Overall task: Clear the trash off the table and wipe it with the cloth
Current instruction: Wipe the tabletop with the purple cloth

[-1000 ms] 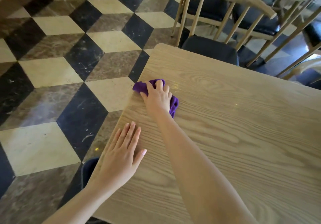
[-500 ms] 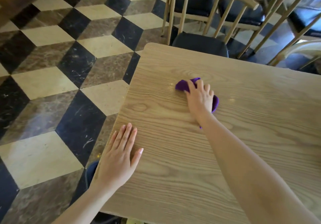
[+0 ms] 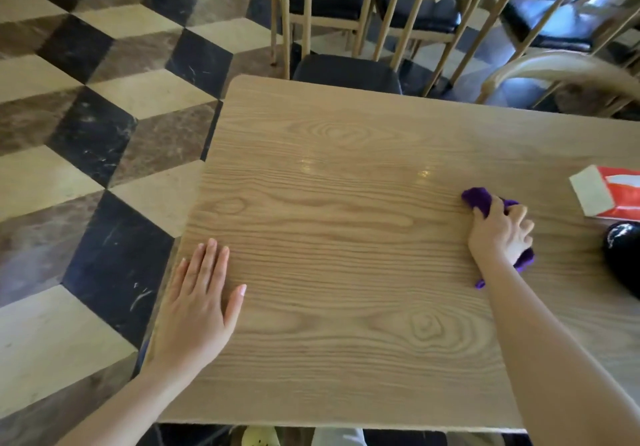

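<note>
A light wooden table (image 3: 329,220) fills the middle of the view. My right hand (image 3: 498,234) presses a crumpled purple cloth (image 3: 479,200) flat on the table's right part, fingers curled over it. The cloth shows beyond my fingertips and beside my wrist. My left hand (image 3: 201,303) lies flat on the table near its left edge, fingers together, holding nothing.
An orange and white tissue box (image 3: 604,196) lies at the right edge of view, with a dark glossy object (image 3: 623,255) just below it. Wooden chairs with black seats (image 3: 346,68) stand behind the table. Checkered tile floor (image 3: 86,134) lies to the left.
My right hand has slid the purple cloth across the table from its left edge to the right side. The left hand stays planted. The view has shifted right, bringing the tissue box in.
</note>
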`<action>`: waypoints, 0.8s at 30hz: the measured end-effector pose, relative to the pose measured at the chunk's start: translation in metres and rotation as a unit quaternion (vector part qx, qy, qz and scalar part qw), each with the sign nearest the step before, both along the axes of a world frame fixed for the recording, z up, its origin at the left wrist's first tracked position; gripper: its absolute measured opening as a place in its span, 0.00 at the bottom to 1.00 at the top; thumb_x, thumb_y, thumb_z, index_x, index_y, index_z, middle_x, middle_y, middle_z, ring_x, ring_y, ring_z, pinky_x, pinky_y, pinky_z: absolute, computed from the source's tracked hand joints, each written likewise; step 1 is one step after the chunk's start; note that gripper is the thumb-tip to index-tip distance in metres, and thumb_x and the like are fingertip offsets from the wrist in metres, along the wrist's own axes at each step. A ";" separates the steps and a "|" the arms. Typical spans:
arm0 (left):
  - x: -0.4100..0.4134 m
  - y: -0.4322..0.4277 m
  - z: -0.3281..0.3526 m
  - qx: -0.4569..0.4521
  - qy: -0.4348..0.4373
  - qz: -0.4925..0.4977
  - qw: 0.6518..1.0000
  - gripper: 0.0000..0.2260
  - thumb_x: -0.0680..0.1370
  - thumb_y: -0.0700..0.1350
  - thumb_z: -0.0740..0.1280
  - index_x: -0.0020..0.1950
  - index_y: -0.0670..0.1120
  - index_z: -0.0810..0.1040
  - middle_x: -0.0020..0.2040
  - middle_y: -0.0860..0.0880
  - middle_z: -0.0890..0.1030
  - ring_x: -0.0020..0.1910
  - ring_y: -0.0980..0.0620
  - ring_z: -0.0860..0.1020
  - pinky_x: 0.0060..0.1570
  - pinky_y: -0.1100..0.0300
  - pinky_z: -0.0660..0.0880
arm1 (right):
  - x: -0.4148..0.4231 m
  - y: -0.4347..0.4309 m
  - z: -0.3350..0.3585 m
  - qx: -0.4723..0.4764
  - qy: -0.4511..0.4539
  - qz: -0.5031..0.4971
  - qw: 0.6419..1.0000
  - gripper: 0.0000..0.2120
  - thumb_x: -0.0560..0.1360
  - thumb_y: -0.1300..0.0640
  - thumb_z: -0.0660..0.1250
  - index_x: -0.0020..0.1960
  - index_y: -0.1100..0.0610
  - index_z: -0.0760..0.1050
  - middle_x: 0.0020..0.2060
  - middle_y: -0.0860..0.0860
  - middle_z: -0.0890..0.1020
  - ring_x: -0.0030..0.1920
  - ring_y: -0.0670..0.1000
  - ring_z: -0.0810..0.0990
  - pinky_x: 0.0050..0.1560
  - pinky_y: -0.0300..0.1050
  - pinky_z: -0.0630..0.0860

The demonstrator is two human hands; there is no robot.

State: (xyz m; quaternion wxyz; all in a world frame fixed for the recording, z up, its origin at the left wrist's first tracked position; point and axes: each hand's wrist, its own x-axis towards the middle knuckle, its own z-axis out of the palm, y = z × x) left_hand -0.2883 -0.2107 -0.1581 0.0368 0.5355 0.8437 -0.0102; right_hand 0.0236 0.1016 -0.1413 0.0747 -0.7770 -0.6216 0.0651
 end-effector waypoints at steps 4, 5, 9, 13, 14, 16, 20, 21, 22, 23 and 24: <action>0.003 0.000 0.002 0.007 0.012 -0.002 1.000 0.31 0.79 0.59 0.42 0.75 0.40 0.53 0.76 0.43 0.56 0.76 0.48 0.53 0.75 0.54 0.45 | -0.038 -0.030 -0.003 0.002 0.019 -0.015 1.000 0.19 0.79 0.49 0.57 0.68 0.53 0.66 0.65 0.60 0.66 0.61 0.63 0.66 0.61 0.58 0.64; 0.003 0.000 0.002 0.010 0.011 -0.001 1.000 0.31 0.79 0.59 0.41 0.75 0.40 0.52 0.77 0.43 0.55 0.76 0.48 0.52 0.75 0.53 0.45 | -0.052 -0.039 -0.004 0.003 0.021 -0.009 1.000 0.19 0.79 0.49 0.57 0.68 0.53 0.67 0.65 0.59 0.66 0.61 0.63 0.66 0.60 0.58 0.64; 0.005 -0.001 0.005 0.023 0.004 0.002 1.000 0.31 0.78 0.60 0.39 0.76 0.41 0.49 0.77 0.44 0.52 0.76 0.49 0.48 0.75 0.53 0.45 | -0.111 -0.069 0.000 -0.001 0.042 0.028 0.999 0.17 0.79 0.49 0.57 0.66 0.54 0.68 0.65 0.59 0.66 0.61 0.62 0.67 0.59 0.57 0.65; 0.006 0.000 0.006 0.039 -0.011 0.005 0.999 0.31 0.78 0.60 0.39 0.76 0.42 0.48 0.77 0.45 0.50 0.76 0.50 0.46 0.75 0.54 0.41 | -0.184 -0.106 0.002 -0.016 0.074 0.111 0.991 0.17 0.78 0.49 0.57 0.64 0.56 0.68 0.64 0.59 0.67 0.61 0.62 0.67 0.58 0.57 0.65; 0.006 0.000 0.005 0.041 -0.013 0.006 0.999 0.31 0.78 0.60 0.38 0.76 0.43 0.46 0.77 0.45 0.48 0.76 0.51 0.45 0.75 0.54 0.40 | -0.203 -0.116 0.002 -0.018 0.083 0.135 0.987 0.17 0.78 0.49 0.58 0.63 0.56 0.68 0.63 0.59 0.67 0.60 0.61 0.67 0.57 0.56 0.65; 0.005 -0.001 0.001 0.038 -0.019 0.008 0.999 0.31 0.77 0.61 0.36 0.75 0.44 0.41 0.77 0.46 0.44 0.76 0.52 0.41 0.74 0.55 0.39 | -0.236 -0.131 0.006 -0.028 0.109 0.153 0.982 0.19 0.77 0.48 0.58 0.63 0.58 0.67 0.63 0.58 0.67 0.60 0.61 0.66 0.57 0.55 0.64; -0.003 -0.001 -0.002 0.033 -0.059 -0.008 0.998 0.32 0.78 0.61 0.42 0.76 0.43 0.43 0.78 0.45 0.43 0.74 0.53 0.38 0.74 0.56 0.38 | -0.273 -0.152 0.012 -0.063 0.151 0.202 0.966 0.20 0.78 0.50 0.54 0.66 0.58 0.65 0.64 0.58 0.66 0.61 0.61 0.65 0.59 0.55 0.62; -0.003 -0.005 -0.002 0.031 -0.066 -0.016 0.997 0.33 0.78 0.61 0.42 0.76 0.42 0.44 0.78 0.45 0.44 0.74 0.53 0.38 0.74 0.57 0.38 | -0.280 -0.160 0.013 -0.071 0.154 0.232 0.958 0.20 0.79 0.50 0.54 0.67 0.58 0.64 0.64 0.58 0.65 0.61 0.61 0.65 0.59 0.56 0.62; -0.002 -0.013 -0.001 0.030 -0.067 -0.020 0.997 0.33 0.77 0.61 0.41 0.76 0.41 0.46 0.78 0.44 0.45 0.75 0.52 0.39 0.74 0.57 0.39 | -0.286 -0.170 0.013 -0.078 0.152 0.262 0.950 0.20 0.79 0.50 0.54 0.69 0.57 0.63 0.64 0.58 0.65 0.61 0.61 0.65 0.59 0.56 0.62; 0.001 -0.025 0.001 0.031 -0.060 -0.019 0.998 0.34 0.77 0.62 0.39 0.76 0.40 0.48 0.78 0.43 0.48 0.75 0.50 0.42 0.74 0.56 0.41 | -0.292 -0.180 0.012 -0.086 0.147 0.288 0.942 0.21 0.79 0.49 0.54 0.70 0.56 0.62 0.65 0.58 0.64 0.61 0.61 0.65 0.59 0.56 0.62; 0.006 -0.040 0.002 0.033 -0.050 -0.014 0.998 0.35 0.77 0.61 0.38 0.76 0.39 0.52 0.77 0.42 0.52 0.76 0.48 0.47 0.74 0.54 0.45 | -0.295 -0.189 0.012 -0.094 0.144 0.308 0.936 0.22 0.80 0.49 0.54 0.71 0.55 0.60 0.66 0.58 0.63 0.61 0.61 0.65 0.59 0.56 0.63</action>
